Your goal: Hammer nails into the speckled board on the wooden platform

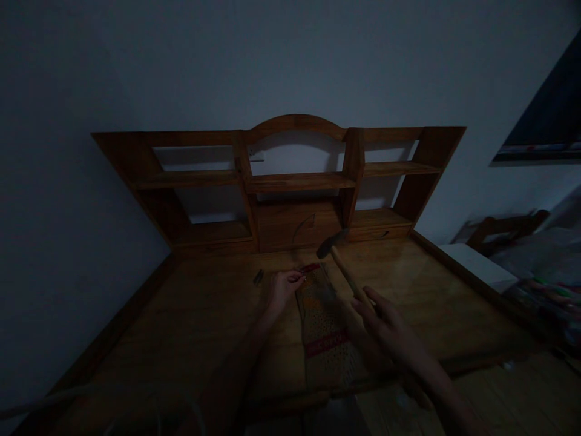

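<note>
Up in the air, a hammer [336, 257] is held above a big wooden board [204, 315]. Its wooden handle is gripped by the fingers of the right hand [385, 330], which are wrapped around the low end. The dark metal head is tilted toward the far side of the board.

Just under the hammer, a long strip of patterned cloth [324, 327] is laid flat on the board. Red bands are seen across it, one at the far end and one near the middle. The far end of the cloth is touched by the left hand [282, 287]. Its fingers are pinched together at the red edge, but what is pinched is too small and dark to be told.

A small dark metal thing [258, 277] is left on the board, near the left hand but apart from it.

Behind the board, a wooden shelf unit [290, 181] is stood against the pale wall [290, 60]. A thin wire [302, 225] is seen in its lower middle part.
</note>
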`<state>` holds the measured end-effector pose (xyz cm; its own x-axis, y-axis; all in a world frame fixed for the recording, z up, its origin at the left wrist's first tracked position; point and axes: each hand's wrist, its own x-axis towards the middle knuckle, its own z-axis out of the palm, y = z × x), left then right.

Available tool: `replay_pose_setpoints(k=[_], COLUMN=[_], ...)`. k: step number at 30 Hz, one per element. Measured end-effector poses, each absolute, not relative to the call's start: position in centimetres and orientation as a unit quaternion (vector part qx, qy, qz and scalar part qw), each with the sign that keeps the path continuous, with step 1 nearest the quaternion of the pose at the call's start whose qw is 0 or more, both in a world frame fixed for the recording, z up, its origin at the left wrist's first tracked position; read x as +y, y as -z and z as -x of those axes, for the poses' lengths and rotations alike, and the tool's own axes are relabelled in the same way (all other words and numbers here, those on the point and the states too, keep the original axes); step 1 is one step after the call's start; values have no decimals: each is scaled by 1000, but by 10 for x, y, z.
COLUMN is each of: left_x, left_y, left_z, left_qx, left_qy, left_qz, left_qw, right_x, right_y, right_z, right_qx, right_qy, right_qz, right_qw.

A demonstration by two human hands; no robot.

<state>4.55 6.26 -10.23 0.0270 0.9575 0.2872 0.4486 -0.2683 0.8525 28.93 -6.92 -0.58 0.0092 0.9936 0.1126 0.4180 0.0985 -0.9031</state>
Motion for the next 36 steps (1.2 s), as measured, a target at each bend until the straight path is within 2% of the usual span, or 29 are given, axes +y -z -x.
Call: replay_pose_setpoints(k=[6,16,24,36], left_x=[60,57,59,50], left_y=[100,95,97,78], left_z=[-44,-48,-49,-49], left_qx=[529,528,549,542], left_qy=[-431,-408,-405,-388], left_qz=[-680,-722,-699,-708], left_qw=[268,186,215,232], right_x=[-67,-62,-58,-62], right_y=[-16,-21,-13,12], right_z=[-261,-257,-253,-246], right_qx=[-710,-706,-718,-734], right_qy=[-339,-299,-317,-277], right_qz=[509,541,532,547], right_qw=[348,345,319,292])
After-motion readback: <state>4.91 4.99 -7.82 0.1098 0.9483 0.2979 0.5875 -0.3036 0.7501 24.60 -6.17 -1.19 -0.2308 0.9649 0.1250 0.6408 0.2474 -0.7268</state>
